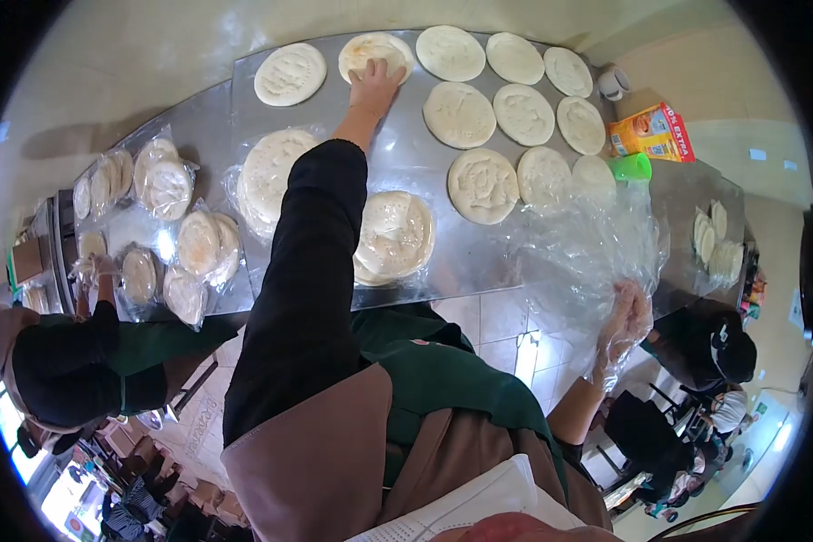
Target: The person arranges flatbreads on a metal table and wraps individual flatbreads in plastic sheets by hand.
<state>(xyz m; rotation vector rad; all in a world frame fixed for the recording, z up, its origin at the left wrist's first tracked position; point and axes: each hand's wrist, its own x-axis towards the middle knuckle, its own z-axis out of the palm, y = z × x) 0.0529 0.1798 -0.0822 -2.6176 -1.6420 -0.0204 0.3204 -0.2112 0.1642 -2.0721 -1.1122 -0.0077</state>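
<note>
**Reaching for a far-edge flatbread, bag in the other hand**

Reaching across the grey metal table [461,262] with the left hand [376,88]. Touching a round, pale flatbread with brown-toasted patches [377,47] in the row along the table's far edge, second from that row's left end. Fingers spread over its near part; cannot tell whether pinching the rim or only resting on top.

With the right hand [625,316], at the table's near edge towards its right end, grasping a large, thin, transparent plastic bag [587,235]. Fingers curled, with film bunched round them and down over the wrist. Seen through the film, on the right part of the table: pale rounds at the near end of the loose rows. Just past the film, also on the table's right part: a bright green plastic cup [633,167], and beyond that a yellow-and-red printed pouch [652,134].

At the table's near edge, mid-length: a stack of pale flatbreads in thin plastic [395,237].

Judged as a picking-out step, at first contact with the bread. Calls for getting fingertips under the rim before any lift, and supporting a soft-looking round evenly. Also calls for raising the film well above the table, to avoid dragging loose rounds.
</note>
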